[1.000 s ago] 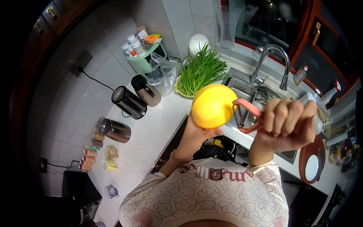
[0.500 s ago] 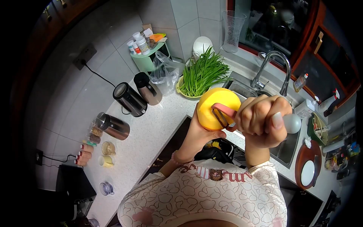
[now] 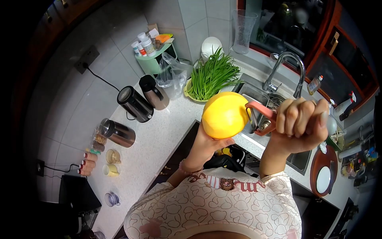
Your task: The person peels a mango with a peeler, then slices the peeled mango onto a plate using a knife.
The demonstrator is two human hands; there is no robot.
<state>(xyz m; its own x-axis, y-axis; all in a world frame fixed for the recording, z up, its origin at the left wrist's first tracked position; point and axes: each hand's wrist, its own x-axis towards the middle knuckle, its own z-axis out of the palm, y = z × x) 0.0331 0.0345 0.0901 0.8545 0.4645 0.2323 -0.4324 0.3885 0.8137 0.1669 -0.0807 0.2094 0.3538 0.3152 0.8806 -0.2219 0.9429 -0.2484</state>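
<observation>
A smooth yellow fruit or vegetable (image 3: 224, 114) rests in my left hand (image 3: 203, 146), which grips it from below and the left, with the thumb at its lower edge. Closed in a fist, my right hand (image 3: 301, 123) holds a peeler (image 3: 263, 115) with a salmon-pink head and a pale grey handle end. The peeler's blade is at the right side of the yellow piece; whether they touch is hard to tell. Both hands are raised in front of the counter edge and sink.
Behind are a basket of green stalks (image 3: 211, 77), a sink (image 3: 254, 93) and a faucet (image 3: 287, 57). Along the left counter stand a kettle (image 3: 135, 104), two flasks and several cups. A brown board (image 3: 317, 169) with a white plate lies at the right.
The peeler first moved left onto the yellow piece, then back right to its side. My left hand kept hold of the piece, which turned slightly.
</observation>
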